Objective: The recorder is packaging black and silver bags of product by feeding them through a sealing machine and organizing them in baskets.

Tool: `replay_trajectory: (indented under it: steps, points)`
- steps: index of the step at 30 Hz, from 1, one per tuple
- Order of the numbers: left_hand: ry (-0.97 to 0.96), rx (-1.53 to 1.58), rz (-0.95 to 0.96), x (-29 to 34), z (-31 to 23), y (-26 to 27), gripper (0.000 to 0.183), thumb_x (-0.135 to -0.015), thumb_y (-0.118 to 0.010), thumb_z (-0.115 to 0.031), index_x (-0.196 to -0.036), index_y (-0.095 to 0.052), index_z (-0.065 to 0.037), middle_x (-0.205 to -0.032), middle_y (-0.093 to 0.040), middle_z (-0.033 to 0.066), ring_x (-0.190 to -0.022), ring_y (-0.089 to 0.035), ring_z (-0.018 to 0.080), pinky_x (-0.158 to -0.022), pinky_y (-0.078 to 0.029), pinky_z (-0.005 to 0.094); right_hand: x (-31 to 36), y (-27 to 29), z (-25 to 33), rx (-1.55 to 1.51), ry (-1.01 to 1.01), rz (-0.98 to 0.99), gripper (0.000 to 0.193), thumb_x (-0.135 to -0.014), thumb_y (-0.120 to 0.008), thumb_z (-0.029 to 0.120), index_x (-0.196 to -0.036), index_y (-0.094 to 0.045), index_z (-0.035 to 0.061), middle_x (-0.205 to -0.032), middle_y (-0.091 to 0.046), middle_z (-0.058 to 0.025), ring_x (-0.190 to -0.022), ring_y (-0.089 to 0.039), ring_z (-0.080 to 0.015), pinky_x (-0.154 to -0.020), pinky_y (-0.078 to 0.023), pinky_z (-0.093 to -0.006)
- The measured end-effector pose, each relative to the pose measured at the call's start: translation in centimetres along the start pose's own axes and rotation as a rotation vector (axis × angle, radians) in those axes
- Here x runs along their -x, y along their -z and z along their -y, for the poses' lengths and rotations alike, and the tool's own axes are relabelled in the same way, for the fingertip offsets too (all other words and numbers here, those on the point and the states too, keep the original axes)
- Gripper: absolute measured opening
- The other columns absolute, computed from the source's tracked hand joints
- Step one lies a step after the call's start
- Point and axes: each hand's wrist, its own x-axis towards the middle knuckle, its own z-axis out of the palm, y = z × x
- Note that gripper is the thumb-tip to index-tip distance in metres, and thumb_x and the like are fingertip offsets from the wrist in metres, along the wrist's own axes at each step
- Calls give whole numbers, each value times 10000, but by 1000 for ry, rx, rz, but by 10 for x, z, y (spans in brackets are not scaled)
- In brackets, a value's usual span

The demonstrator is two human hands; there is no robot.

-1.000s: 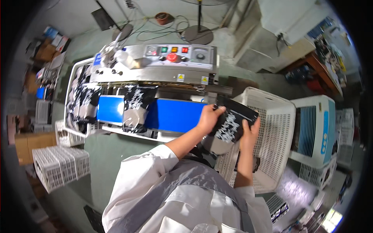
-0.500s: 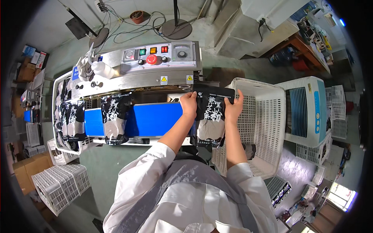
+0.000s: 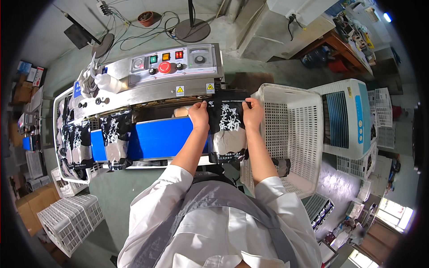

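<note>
A black and grey stand-up pouch with white lettering hangs upright at the right end of a metal band sealer. My left hand pinches its upper left corner and my right hand its upper right corner, both closed. The pouch's top edge lies level with the sealer's entry, and its lower part is in front of the blue conveyor belt's right end. Farther left, a similar pouch stands at the belt with its top inside the sealer.
Several pouches fill a white crate at the left end. Right of my hands is a white perforated crate with a dark pouch low inside. A white bottle rests on the sealer beside its control panel. An air cooler stands farther right.
Both hands have brought the held pouch slightly left, closer to the sealer's entry. The pouch on the belt has travelled a little left. The whole view has shifted somewhat.
</note>
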Motion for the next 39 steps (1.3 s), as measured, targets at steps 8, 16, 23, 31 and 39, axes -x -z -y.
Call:
replay_trajectory:
  steps: [8, 16, 23, 31, 39]
  points:
    - [-37, -21, -12, -3, -11, 20, 193, -854, -624, -123, -842, -644, 69, -654, -547, -4, -584, -407, 74, -522, -331, 261, 11, -18, 5, 60, 95, -20, 150, -761, -685, 99, -890, -642, 35, -717, -633, -134, -668, -609, -238, -661, -469, -331]
    - [-55, -32, -21, -8, -14, 47, 203, -846, -647, -121, -898, -642, 75, -772, -623, 36, -675, -493, 92, -614, -390, 239, 26, -35, 18, 108, 29, 66, 147, -776, -663, 153, -900, -618, 88, -899, -657, -92, -899, -602, -290, -826, -395, -410]
    - [-2, -56, -41, -15, -21, 67, 216, -846, -654, -128, -916, -637, 75, -783, -627, 45, -705, -515, 97, -651, -405, 232, 41, -43, 35, 183, 74, 134, 170, -789, -639, 136, -945, -583, 96, -946, -646, -60, -963, -572, -265, -878, -358, -419]
    - [-110, -183, -100, -27, -23, 80, 208, -839, -661, -137, -914, -652, 57, -800, -638, 43, -715, -530, 102, -665, -418, 237, 45, -51, 32, 203, 189, 213, 271, -782, -652, 148, -1028, -554, 96, -1012, -637, -68, -990, -559, -283, -902, -345, -435]
    - [-348, -191, -182, -16, -24, 141, 206, -829, -611, -49, -1017, -630, 35, -915, -676, 133, -831, -646, 203, -734, -511, 296, 52, -15, 33, 165, 423, 332, 409, -802, -648, 318, -1144, -561, 110, -946, -636, -164, -934, -574, -350, -830, -432, -465]
